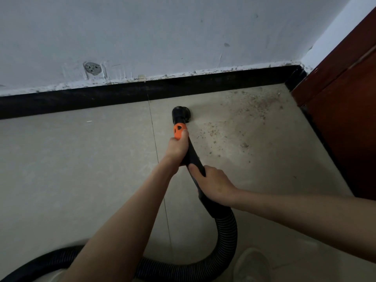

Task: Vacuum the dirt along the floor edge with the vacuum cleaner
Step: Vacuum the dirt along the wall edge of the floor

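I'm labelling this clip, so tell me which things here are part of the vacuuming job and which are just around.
Part of the job:
- vacuum nozzle on the floor
- wand, gripped by left hand and right hand
- ribbed hose
- dirt toward the corner
- black skirting marking the floor edge

Just around:
- wooden door
- patched hole in the wall
- shoe

1. Ribbed hose cut off at the bottom-left corner; vacuum body out of view.
2. Underside of nozzle hidden against the floor.
3. Pale shoe, blurred, cropped by the bottom edge.
4. Fingers of left hand hidden behind the wand.
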{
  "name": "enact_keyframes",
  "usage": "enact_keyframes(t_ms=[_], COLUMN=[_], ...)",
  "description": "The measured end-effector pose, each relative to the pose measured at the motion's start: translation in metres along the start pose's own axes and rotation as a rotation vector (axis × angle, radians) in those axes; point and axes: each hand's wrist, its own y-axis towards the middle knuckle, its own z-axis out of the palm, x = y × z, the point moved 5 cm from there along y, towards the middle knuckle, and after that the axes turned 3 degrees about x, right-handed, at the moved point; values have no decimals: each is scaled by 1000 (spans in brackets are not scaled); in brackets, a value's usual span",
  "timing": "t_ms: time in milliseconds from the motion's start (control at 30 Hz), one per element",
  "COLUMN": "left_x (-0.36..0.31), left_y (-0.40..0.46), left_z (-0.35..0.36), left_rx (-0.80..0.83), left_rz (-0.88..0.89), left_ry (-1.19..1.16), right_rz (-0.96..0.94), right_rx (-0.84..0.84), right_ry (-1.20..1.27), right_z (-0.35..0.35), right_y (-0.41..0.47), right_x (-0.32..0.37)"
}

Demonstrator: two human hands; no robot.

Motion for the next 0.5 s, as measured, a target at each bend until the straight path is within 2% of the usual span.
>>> enact_keyframes(t_ms=[167, 500], left_x=[-7, 20], left_y=[-7, -28], left_z=[14, -37], left_rx=[90, -210], left_rz=[-26, 29], left_ry=[19, 12], right_rz=[34, -105], right_rx=[-66, 173], right_ry=[8, -30], right_z=[-4, 15], right_y=[-4, -15], right_x=[-5, 24])
